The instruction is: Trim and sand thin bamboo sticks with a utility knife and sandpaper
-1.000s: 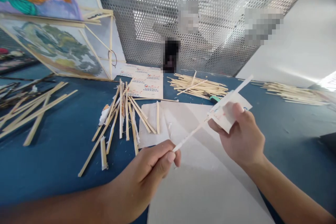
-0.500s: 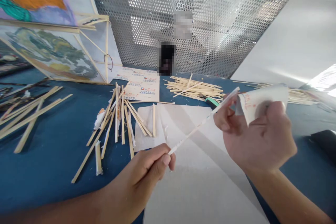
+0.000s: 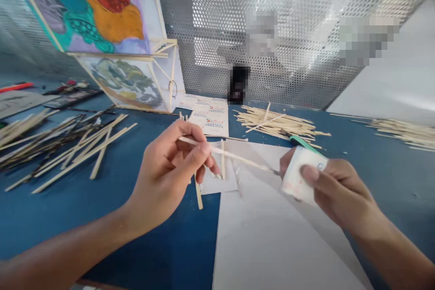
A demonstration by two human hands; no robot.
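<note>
My left hand pinches one end of a thin pale stick between thumb and fingers, holding it nearly level above the table. My right hand grips a folded piece of white sandpaper-like paper wrapped around the stick's other end. Both hands hover over a large white sheet lying on the blue table.
Loose bamboo sticks lie at the left, another pile at the back centre and more sticks at the far right. A painted paper-and-stick lantern frame stands back left. Printed sheets and a perforated metal wall are behind.
My left hand has risen and moved left, bringing the stick from a steep slant to nearly level. My right hand has dropped and closed the paper around the stick's right end.
</note>
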